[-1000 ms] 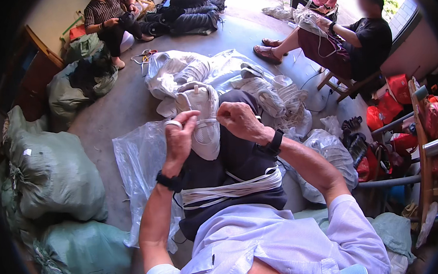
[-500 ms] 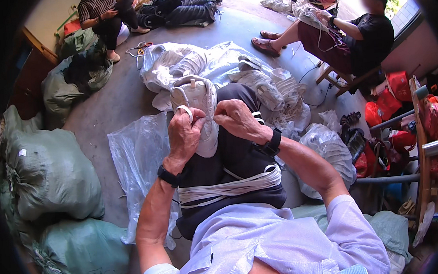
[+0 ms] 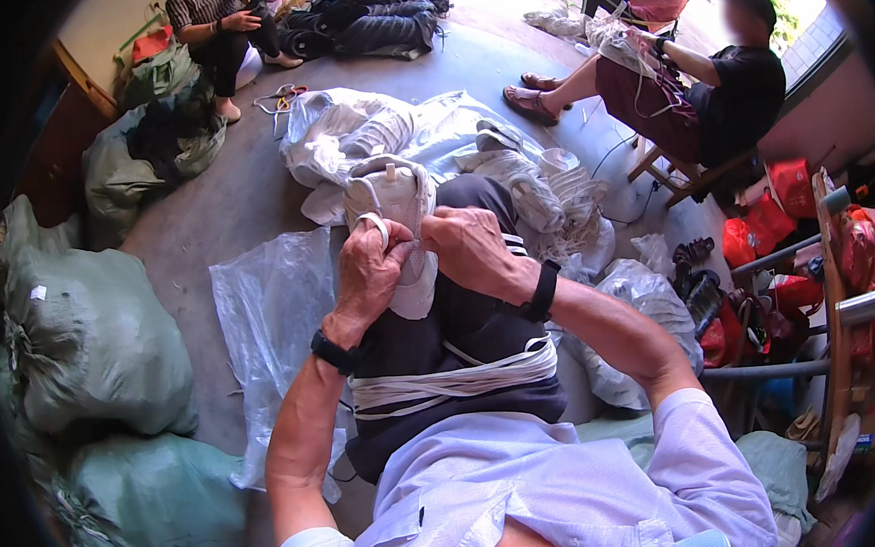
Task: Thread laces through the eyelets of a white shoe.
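A white lace-up shoe (image 3: 418,285) rests on my lap, its toe toward me and its opening facing away. My left hand (image 3: 369,270) is closed at the shoe's left side, pinching a white shoelace (image 3: 381,227) that loops up over its fingers. My right hand (image 3: 476,251) is closed over the right side of the lacing, with its fingertips pinched at the eyelets; what lies between them is too small to make out. A bundle of long white laces (image 3: 454,378) lies across my dark-trousered thighs.
Clear plastic bags with white shoes (image 3: 378,127) lie ahead, and more shoes (image 3: 538,192) to the right. Green sacks (image 3: 101,334) stand on the left. A plastic sheet (image 3: 271,334) lies beside my leg. A seated person (image 3: 742,84) handles laces at the far right; a rack (image 3: 838,349) stands nearer.
Both hands stay at the shoe's lacing with only slight shifts; my right hand has turned a little and sits slightly lower. The view has shifted slightly.
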Tool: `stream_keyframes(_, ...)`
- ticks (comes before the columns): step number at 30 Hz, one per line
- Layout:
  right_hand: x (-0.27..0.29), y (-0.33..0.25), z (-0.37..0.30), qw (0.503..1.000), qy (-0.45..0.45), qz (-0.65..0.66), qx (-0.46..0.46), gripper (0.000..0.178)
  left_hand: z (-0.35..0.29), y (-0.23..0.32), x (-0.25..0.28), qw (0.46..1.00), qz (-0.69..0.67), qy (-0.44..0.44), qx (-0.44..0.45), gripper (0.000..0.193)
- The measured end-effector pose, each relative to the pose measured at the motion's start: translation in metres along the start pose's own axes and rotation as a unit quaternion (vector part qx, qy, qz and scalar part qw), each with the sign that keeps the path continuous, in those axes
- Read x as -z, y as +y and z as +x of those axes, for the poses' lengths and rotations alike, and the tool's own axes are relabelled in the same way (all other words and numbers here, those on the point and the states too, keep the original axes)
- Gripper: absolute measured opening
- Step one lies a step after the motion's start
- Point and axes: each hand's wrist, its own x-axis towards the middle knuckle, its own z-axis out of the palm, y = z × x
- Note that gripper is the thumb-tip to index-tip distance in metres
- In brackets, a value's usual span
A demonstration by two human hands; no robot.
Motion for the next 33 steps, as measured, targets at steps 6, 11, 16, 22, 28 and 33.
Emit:
stream_keyframes(6,0.018,0.009,0.017,0.964,0.119,-0.115,0.209,0.062,0.0,0.002,-0.001,0.997,-0.066,-0.015,0.033,0.014)
stream_keyframes(11,0.023,0.019,0.031,0.955,-0.011,-0.072,0.288,0.052,0.0,0.011,0.007,0.999,-0.008,-0.03,0.028,0.027)
stream_keyframes(16,0.021,0.029,0.034,0.95,-0.051,-0.055,0.303,0.047,-0.001,0.006,0.006,0.999,0.022,-0.028,0.004,0.032)
stream_keyframes(22,0.017,0.029,0.026,0.958,-0.037,-0.051,0.279,0.049,-0.003,0.003,0.005,0.998,0.032,-0.017,-0.049,0.032)
stream_keyframes(28,0.016,0.039,0.024,0.957,-0.019,-0.05,0.284,0.031,0.0,0.002,0.009,0.973,0.154,-0.048,-0.163,0.031)
stream_keyframes(33,0.016,0.035,0.018,0.949,0.029,-0.044,0.31,0.02,0.01,-0.005,0.014,0.93,0.23,-0.059,-0.282,0.026)
